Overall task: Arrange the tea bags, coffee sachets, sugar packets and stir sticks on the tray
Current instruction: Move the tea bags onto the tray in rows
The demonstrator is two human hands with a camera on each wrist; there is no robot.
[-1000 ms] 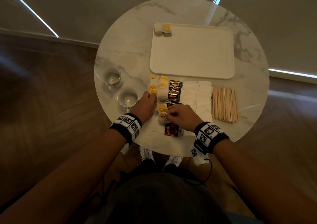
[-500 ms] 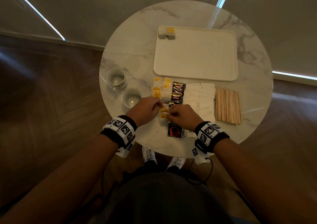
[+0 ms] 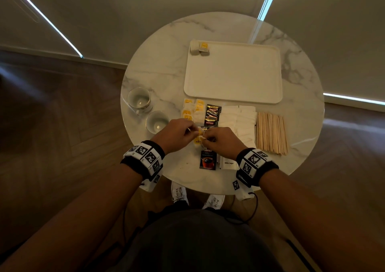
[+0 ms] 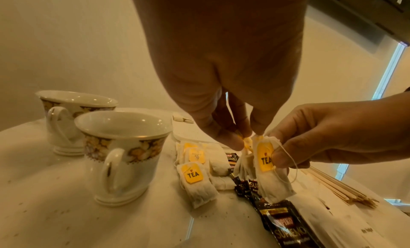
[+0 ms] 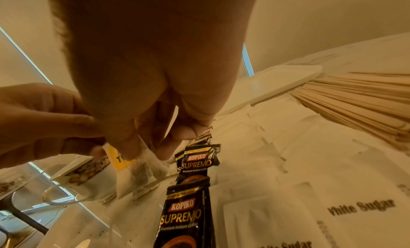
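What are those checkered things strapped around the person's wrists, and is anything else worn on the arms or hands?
Both forearms are bare, with no sleeves or gloves. The left hand and right hand each have a black wristband behind them, carrying white square tiles printed with black pixel-like code patterns. A white tab with another such pattern hangs below each band, and a thin black cable loops down from the right one.

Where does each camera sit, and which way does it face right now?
Head: above, facing down at the table; both forearms, shoes show.
Left wrist: along the left hand toward the cups.
Right wrist: along the right hand toward the stir sticks.
Shared: both wrist views show the pinched tea bag.
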